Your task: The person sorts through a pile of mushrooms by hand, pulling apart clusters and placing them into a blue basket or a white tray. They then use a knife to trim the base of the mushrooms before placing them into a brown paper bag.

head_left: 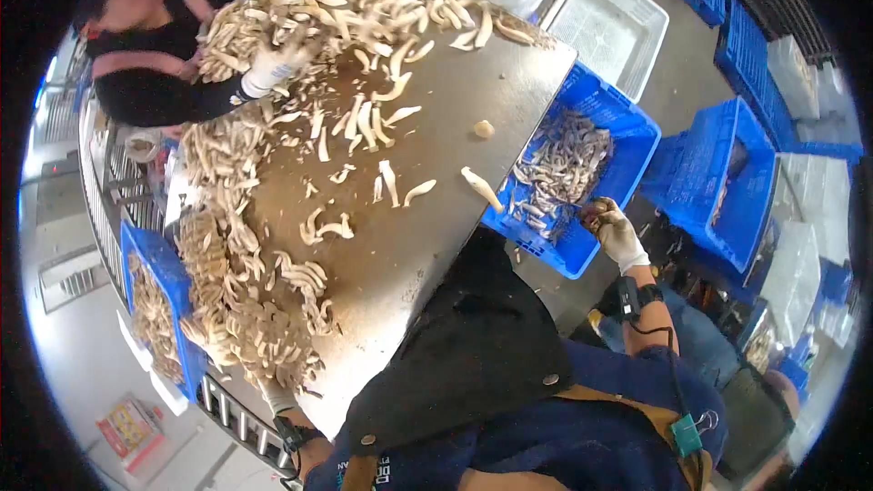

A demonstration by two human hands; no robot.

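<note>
My right hand (615, 232), in a white glove, is over the near right side of a blue crate (637, 159). Its fingers are curled around something small and dark that I cannot make out. Inside the crate lie greyish mushroom scraps (568, 159). Far to the left, my left hand (273, 393), also gloved, is at the lower edge of a large heap of pale, long-stemmed mushrooms (264, 336); its fingers are hidden by the heap. Loose mushrooms (364, 123) and one single mushroom (480, 188) lie on the metal table (391, 264).
Across the table a co-worker's gloved hand (268, 68) reaches into the heap. A blue crate of mushrooms (186, 309) stands at the left. White tubs (607, 23) are at the far side. Another blue crate (714, 182) stands right of the scrap crate.
</note>
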